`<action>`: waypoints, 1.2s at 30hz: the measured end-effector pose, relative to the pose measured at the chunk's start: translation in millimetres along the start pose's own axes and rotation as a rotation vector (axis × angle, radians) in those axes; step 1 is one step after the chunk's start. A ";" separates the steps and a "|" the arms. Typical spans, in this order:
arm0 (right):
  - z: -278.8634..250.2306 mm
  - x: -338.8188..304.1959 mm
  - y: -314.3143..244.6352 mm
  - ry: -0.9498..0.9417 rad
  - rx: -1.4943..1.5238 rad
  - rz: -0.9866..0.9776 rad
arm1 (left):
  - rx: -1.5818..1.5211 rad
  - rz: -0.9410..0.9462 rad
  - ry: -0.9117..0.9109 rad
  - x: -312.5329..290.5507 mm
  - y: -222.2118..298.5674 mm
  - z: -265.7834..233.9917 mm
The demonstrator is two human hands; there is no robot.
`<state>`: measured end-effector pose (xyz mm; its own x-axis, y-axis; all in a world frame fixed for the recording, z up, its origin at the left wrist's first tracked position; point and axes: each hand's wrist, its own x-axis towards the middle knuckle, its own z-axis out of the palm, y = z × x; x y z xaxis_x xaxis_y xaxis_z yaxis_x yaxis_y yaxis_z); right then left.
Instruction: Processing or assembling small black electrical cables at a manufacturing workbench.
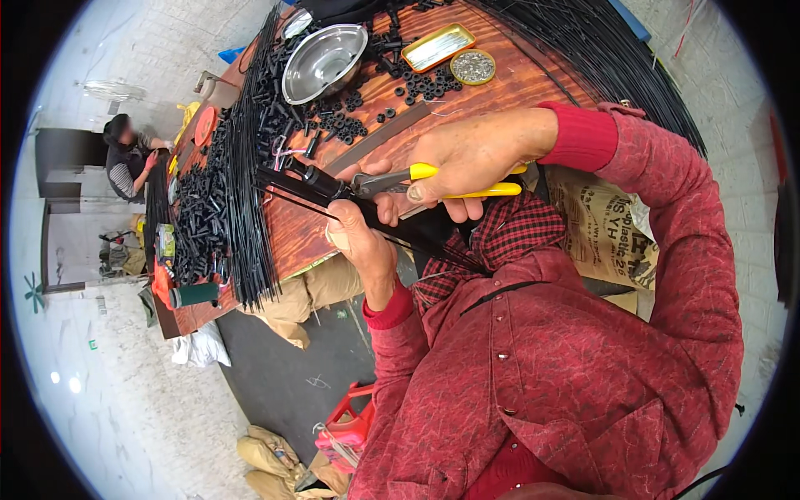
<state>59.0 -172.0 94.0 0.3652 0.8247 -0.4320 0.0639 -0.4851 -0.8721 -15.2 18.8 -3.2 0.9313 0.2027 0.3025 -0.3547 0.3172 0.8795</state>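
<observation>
My left hand (367,250) is closed around a bundle of thin black rods (292,187), held over the table's near edge, with a thick black plastic fitting (318,178) among them. The rods slant down towards my lap. A pale wrap shows on the left thumb. In my right hand (475,158) are pliers (387,181) with yellow handles, gripped from above. Their metal jaws are against the bundle beside the fitting, near my left fingertips. What exactly lies between the jaws is too small to make out.
The wooden table (367,79) holds a metal bowl (325,62), a yellow tray of thin pins (438,47) and a round tin of small metal pieces (472,67). Loose black plastic parts (196,221) and long black rods (247,200) crowd its left. Another person (129,158) works far left.
</observation>
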 end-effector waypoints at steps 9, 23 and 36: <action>0.0 -1.9 1.7 0.023 -0.040 0.008 | 0.035 -0.003 0.027 0.7 -0.9 3.3; 3.2 -6.0 2.2 0.058 -0.038 -0.007 | 0.128 0.058 0.046 -2.4 1.1 13.1; 9.3 -7.1 0.2 0.073 0.019 -0.077 | 0.061 0.025 0.057 -2.8 -2.3 9.1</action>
<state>47.8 -175.3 94.7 0.4264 0.8356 -0.3463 0.0766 -0.4148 -0.9067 -16.3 9.1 -2.7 0.9153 0.2629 0.3050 -0.3708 0.2547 0.8931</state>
